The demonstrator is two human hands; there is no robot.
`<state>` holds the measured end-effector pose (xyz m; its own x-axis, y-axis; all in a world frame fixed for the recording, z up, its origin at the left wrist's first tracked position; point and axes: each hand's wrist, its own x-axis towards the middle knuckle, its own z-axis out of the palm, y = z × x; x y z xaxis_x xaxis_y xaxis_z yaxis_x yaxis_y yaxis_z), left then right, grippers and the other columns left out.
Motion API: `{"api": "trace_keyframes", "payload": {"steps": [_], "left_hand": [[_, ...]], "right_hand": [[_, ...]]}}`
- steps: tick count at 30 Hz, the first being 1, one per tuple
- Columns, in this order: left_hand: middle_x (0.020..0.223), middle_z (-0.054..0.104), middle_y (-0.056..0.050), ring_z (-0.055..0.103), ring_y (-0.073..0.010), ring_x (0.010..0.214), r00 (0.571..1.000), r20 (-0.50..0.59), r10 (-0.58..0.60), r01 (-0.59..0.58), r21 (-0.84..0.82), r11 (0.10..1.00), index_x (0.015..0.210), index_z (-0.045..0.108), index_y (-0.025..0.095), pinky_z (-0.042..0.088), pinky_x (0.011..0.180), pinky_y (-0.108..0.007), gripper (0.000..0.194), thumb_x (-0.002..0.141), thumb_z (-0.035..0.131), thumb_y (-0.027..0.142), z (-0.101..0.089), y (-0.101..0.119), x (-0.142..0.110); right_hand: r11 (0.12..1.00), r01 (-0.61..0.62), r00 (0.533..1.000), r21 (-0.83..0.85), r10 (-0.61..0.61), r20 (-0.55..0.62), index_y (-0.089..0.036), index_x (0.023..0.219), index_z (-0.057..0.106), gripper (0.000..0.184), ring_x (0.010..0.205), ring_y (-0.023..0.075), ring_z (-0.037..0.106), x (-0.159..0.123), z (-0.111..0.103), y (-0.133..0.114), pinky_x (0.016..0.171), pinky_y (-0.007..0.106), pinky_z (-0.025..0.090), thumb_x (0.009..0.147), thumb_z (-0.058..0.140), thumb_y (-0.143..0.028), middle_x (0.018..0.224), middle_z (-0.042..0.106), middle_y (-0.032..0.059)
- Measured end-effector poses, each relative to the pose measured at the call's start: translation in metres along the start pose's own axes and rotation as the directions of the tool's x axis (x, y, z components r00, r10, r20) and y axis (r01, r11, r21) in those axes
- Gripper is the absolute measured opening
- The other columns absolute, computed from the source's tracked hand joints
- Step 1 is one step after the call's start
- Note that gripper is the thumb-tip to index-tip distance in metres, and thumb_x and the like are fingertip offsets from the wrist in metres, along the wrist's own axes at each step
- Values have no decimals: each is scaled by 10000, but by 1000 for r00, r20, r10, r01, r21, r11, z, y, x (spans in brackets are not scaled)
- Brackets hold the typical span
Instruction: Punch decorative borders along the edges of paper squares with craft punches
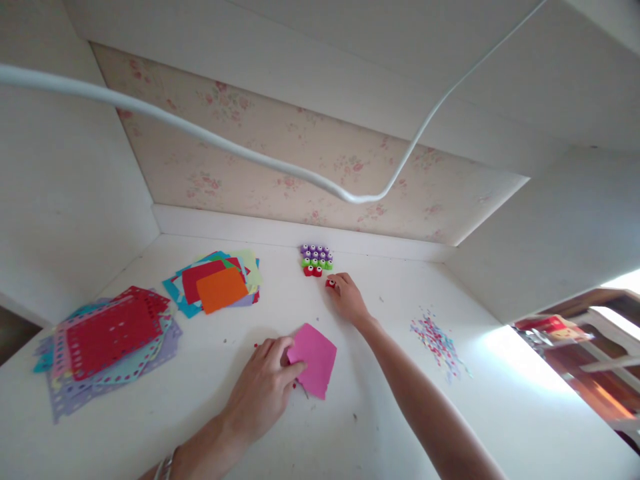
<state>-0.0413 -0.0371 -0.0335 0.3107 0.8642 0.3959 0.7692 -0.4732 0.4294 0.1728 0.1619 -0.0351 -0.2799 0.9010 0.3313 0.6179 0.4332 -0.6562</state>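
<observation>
My left hand [267, 373] pinches the left edge of a pink sheet of paper [316, 363] between thumb and fingers, just above the white tabletop. Farther back, my right hand [347, 299] has its fingertips round a small red paper punch [331, 284]. That punch is right in front of a tight block of similar punches, with purple ones [316, 252] at the back, green ones [318, 264] in the middle and two red ones [313, 271] at the front. A few red paper bits lie by my left hand.
At the left lie a stack of punched, hole-edged sheets [117, 333] and a pile of coloured paper [223, 287]. Loose confetti [440, 343] is scattered at the right. A white cable [240, 150] hangs across above the table, before the flowered back wall [220, 180].
</observation>
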Motion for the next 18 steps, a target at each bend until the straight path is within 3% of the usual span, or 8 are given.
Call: {"api": "trace_keyframes", "payload": {"steps": [3,6,9,12,18], "left_hand": [[1107,535,-90,606,-173,873,998,-21,-57,55,-93,994,1072,735,274,560,793,-335,386,877,501,38,2,-2,0],[1007,588,-67,630,-160,836,996,55,-73,81,-166,983,1119,722,287,558,763,-290,410,897,465,59,1,-5,1],[1064,665,-63,638,-211,1010,987,111,-114,136,-213,968,1204,679,273,529,913,-354,407,914,440,113,-3,-8,3],[1199,666,-43,583,-215,1173,970,147,-191,230,-320,919,1192,672,247,469,1017,-349,388,923,411,146,-10,-10,6],[993,683,-48,672,-176,838,916,115,-384,391,-463,795,1032,640,180,547,749,-269,234,906,564,362,-10,-12,10]], "right_hand": [[996,-36,999,86,39,-38,-226,927,706,138,933,209,622,-17,-10,-1,907,367,488,826,613,-246,1030,632,65],[974,-94,988,206,116,-98,-220,945,669,178,915,210,655,-46,-19,-6,828,351,534,842,631,-360,1031,641,74],[933,-153,975,327,196,-105,-214,1020,603,301,842,202,697,-83,-26,-17,712,313,560,847,639,-458,1022,659,74],[894,-195,968,404,242,-69,-209,979,586,305,766,187,706,-114,-30,-28,664,287,554,845,658,-474,923,685,53],[788,-226,961,573,277,-1,-207,972,629,313,857,191,702,-135,-29,-34,745,295,547,800,727,-450,977,709,65]]}}
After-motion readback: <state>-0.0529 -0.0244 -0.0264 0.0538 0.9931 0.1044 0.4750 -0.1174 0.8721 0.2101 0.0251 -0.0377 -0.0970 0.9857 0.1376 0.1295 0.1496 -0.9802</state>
